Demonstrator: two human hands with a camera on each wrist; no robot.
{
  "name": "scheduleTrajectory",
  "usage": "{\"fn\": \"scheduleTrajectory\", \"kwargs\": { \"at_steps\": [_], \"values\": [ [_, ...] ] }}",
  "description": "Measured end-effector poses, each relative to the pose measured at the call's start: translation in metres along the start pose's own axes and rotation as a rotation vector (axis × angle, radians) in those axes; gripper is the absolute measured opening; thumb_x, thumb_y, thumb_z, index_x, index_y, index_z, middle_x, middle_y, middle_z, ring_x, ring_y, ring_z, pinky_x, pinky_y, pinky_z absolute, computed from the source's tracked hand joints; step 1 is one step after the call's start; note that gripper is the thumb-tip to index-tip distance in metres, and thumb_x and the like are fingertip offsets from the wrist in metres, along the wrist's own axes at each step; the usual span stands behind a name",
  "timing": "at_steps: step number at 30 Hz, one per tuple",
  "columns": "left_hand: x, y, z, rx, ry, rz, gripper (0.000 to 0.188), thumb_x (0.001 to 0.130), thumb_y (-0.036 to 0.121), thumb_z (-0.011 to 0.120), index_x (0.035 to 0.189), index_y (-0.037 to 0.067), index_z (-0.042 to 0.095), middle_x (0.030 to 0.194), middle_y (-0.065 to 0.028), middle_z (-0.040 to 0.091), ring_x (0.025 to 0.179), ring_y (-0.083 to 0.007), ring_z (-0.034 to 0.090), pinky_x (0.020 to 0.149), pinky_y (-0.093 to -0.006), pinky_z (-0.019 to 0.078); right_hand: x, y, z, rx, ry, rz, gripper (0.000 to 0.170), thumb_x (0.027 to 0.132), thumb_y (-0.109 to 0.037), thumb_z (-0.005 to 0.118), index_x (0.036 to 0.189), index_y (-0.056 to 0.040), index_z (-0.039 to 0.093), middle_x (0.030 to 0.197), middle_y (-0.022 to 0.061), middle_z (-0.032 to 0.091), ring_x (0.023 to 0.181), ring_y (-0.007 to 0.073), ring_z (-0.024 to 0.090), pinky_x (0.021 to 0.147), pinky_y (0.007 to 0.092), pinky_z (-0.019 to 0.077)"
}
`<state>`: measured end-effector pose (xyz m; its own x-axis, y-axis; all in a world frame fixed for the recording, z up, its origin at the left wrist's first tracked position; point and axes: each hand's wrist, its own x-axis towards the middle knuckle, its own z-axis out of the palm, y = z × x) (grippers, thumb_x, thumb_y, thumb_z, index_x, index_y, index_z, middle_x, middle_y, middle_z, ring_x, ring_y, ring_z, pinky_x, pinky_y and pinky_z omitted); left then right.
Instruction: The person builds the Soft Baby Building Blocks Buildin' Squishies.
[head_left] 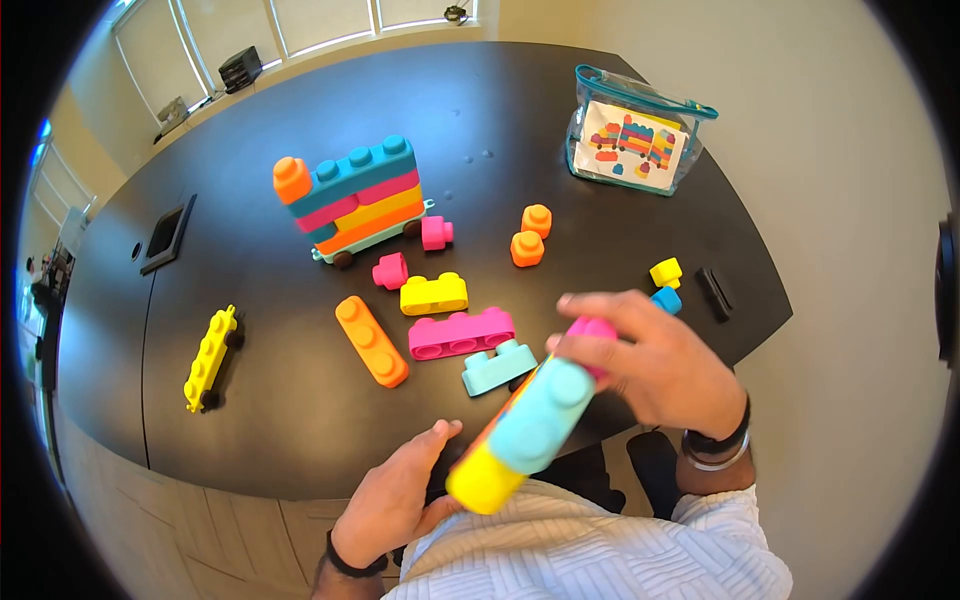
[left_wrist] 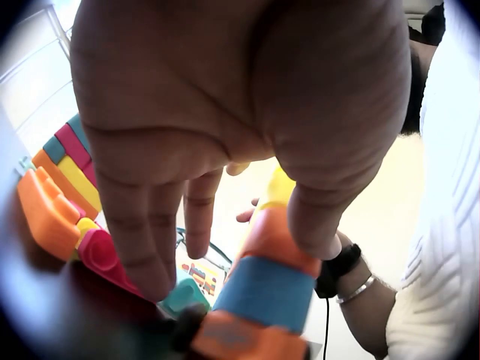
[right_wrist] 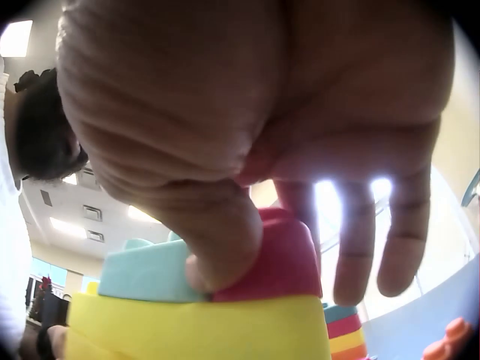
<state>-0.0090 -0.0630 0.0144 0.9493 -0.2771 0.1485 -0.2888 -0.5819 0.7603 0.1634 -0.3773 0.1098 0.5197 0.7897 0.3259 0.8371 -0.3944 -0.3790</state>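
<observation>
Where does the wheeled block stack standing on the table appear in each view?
Head: wheeled stack, upper left of centre.
Left wrist: wheeled stack, left side, partly hidden.
Right wrist: wheeled stack, bottom, right of centre, partly hidden.
Shared landmark: the handheld stack, in all three.

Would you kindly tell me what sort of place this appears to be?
Probably an office or meeting room: there is a large dark table with an inset panel, and rectangular ceiling lights overhead.

The dark table (head_left: 520, 110) bears a block-built wagon (head_left: 365, 213), a clear bag (head_left: 698, 109), a yellow wheeled base (head_left: 210, 360), a long orange block (head_left: 372, 342), a long pink block (head_left: 462, 332), smaller blocks (head_left: 434, 292) in several colours and a narrow black object (head_left: 714, 294).
</observation>
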Motion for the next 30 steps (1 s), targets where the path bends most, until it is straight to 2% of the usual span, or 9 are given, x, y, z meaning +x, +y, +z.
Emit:
{"fn": "scheduleTrajectory", "kwargs": {
  "at_steps": [3,8,16,18,19,21,22,26,30],
  "values": [
    [-0.002,-0.003,0.002,0.095,0.063,0.052,0.097,0.089,0.036,0.095,0.166,0.003,0.046,0.151,-0.0208,0.069,0.134,-0.0422,0.070,0.105,-0.0461,0.0621,-0.005,0.007,-0.010,-0.173,0.059,0.144,0.060,0.089,0.003,0.081,0.144,-0.0174,0.073,0.152,0.0194,0.065,0.129,0.0420,0.067,0.111,0.0485,0.0558],
    [0.001,-0.002,-0.008,0.144,-0.066,0.035,0.085,0.089,0.031,0.095,0.161,0.006,0.057,0.143,-0.0148,0.075,0.124,-0.0395,0.074,0.100,-0.0458,0.0632,-0.005,0.004,-0.010,0.022,0.007,0.098,0.059,0.081,0.016,0.075,0.130,-0.0162,0.077,0.137,0.0176,0.065,0.118,0.0376,0.072,0.094,0.0418,0.0644],
    [0.004,-0.003,0.007,0.159,-0.156,0.065,0.068,0.099,0.041,0.084,0.157,0.012,0.063,0.135,-0.0122,0.076,0.117,-0.0372,0.075,0.096,-0.0457,0.0627,-0.017,0.010,-0.008,0.027,0.025,0.103,0.061,0.077,0.019,0.074,0.128,-0.0157,0.077,0.142,0.0194,0.063,0.117,0.0393,0.072,0.094,0.0440,0.0652],
    [0.003,-0.004,0.006,0.182,-0.172,0.041,0.067,0.099,0.042,0.083,0.156,0.012,0.063,0.135,-0.0115,0.077,0.117,-0.0368,0.074,0.097,-0.0461,0.0624,-0.021,0.005,-0.014,-0.046,-0.035,0.147,0.056,0.081,-0.007,0.091,0.135,-0.0154,0.076,0.156,0.0251,0.056,0.129,0.0446,0.067,0.104,0.0491,0.0617],
    [0.003,-0.005,0.005,0.183,-0.170,0.040,0.067,0.099,0.042,0.083,0.156,0.012,0.063,0.135,-0.0115,0.077,0.117,-0.0368,0.074,0.097,-0.0461,0.0624,-0.020,-0.002,-0.016,-0.045,-0.035,0.145,0.056,0.081,-0.007,0.091,0.135,-0.0154,0.076,0.156,0.0251,0.056,0.129,0.0446,0.067,0.104,0.0491,0.0617],
    [0.005,-0.005,0.006,0.162,-0.165,0.056,0.066,0.099,0.043,0.083,0.155,0.012,0.064,0.135,-0.0110,0.077,0.118,-0.0364,0.074,0.098,-0.0464,0.0619,-0.019,-0.017,-0.016,0.058,-0.064,0.155,0.084,0.074,-0.050,0.101,0.144,-0.0146,0.072,0.168,0.0330,0.044,0.143,0.0519,0.057,0.118,0.0563,0.0521],
    [0.005,-0.006,0.006,0.162,-0.167,0.057,0.066,0.099,0.043,0.083,0.155,0.012,0.064,0.135,-0.0110,0.077,0.118,-0.0364,0.074,0.098,-0.0464,0.0619,-0.018,-0.017,-0.011,0.011,-0.073,0.104,0.114,0.063,-0.078,0.094,0.152,-0.0116,0.067,0.172,0.0374,0.037,0.152,0.0564,0.046,0.126,0.0609,0.0422],
    [0.005,-0.007,0.004,0.187,-0.166,0.045,0.065,0.098,0.042,0.084,0.153,0.012,0.066,0.134,-0.0103,0.077,0.117,-0.0361,0.074,0.098,-0.0465,0.0615,-0.014,-0.027,0.000,-0.037,-0.056,-0.036,0.108,0.068,-0.077,0.094,0.147,-0.0085,0.068,0.171,0.0357,0.040,0.150,0.0573,0.048,0.124,0.0614,0.0438],
    [0.004,-0.003,-0.005,0.243,-0.160,-0.004,0.062,0.099,0.039,0.083,0.151,0.010,0.067,0.136,-0.0088,0.077,0.120,-0.0324,0.074,0.102,-0.0452,0.0601,-0.014,-0.013,-0.005,-0.016,0.006,0.129,0.102,0.068,-0.069,0.100,0.145,-0.0105,0.068,0.170,0.0351,0.041,0.146,0.0563,0.054,0.122,0.0592,0.0476]
  ]
}}
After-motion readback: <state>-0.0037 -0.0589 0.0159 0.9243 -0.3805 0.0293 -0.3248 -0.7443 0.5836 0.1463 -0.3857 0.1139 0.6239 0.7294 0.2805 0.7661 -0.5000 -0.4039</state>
